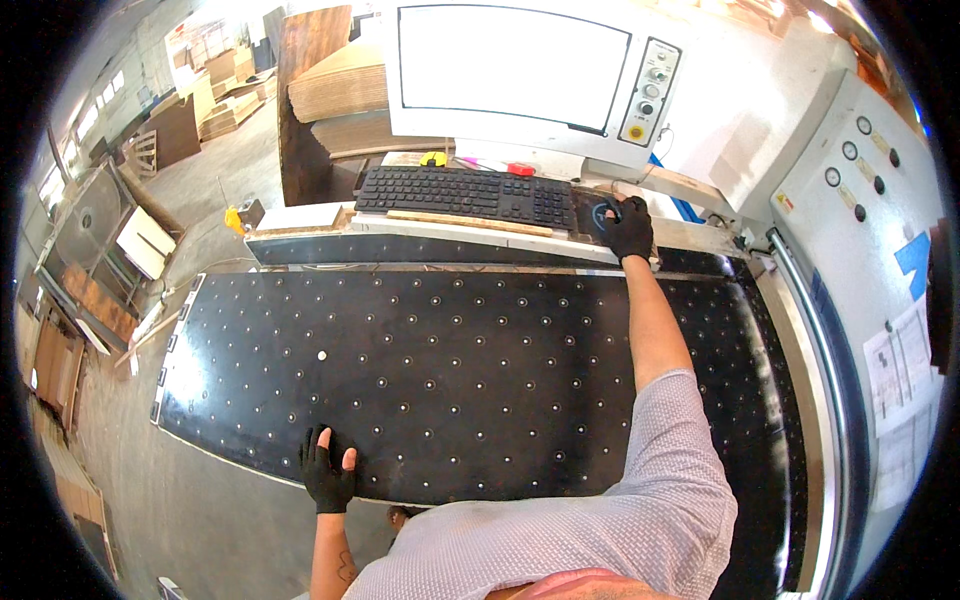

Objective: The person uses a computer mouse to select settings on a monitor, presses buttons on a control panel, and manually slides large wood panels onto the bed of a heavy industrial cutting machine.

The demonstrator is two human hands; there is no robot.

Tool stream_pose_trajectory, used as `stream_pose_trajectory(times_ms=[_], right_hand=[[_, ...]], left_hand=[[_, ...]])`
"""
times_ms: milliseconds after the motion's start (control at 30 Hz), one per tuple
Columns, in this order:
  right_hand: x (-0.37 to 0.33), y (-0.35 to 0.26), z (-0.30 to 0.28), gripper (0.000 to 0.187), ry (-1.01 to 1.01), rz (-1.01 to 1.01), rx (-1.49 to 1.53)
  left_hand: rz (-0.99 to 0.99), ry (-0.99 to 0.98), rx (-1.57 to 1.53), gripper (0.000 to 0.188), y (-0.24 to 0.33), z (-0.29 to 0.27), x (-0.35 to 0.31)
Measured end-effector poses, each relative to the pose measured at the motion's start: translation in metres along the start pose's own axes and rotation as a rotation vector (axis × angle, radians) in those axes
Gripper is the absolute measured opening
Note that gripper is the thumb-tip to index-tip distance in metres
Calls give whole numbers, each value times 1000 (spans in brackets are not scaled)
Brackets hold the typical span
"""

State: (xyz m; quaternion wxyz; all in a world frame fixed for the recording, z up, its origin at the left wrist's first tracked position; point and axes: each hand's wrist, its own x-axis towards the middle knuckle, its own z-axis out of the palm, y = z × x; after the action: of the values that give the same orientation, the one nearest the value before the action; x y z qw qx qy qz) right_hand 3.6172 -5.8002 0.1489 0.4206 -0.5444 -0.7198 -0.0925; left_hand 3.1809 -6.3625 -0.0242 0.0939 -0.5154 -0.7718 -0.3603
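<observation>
The mouse pad (pixel 589 216) lies under the right hand (pixel 630 230), grip unclear; left hand (pixel 328 476), thumb apart, touches table (pixel 455 390).

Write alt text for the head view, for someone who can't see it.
A person's black-gloved right hand rests over a dark pad beside a black keyboard, below a bright white screen. The left hand, also gloved, lies at the near edge of a black table dotted with small studs.

No legible text or signs.
</observation>
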Motion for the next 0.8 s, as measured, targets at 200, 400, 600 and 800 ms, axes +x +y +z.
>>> stream_pose_trajectory(times_ms=[200, 400, 600, 800], right_hand=[[0, 1, 1, 48, 50, -48, 8], [0, 5, 6, 46, 49, -22, -37], [1, 6, 7, 44, 29, -15, 2], [0, 2, 5, 44, 13, 11, 42]], left_hand=[[-9, -10, -18, 58, -2, 1, -1], [-29, -25, -21, 58, -2, 2, -1], [-21, -35, 6, 59, -1, 1, 0], [-34, -31, 5, 59, 0, -1, -1]])
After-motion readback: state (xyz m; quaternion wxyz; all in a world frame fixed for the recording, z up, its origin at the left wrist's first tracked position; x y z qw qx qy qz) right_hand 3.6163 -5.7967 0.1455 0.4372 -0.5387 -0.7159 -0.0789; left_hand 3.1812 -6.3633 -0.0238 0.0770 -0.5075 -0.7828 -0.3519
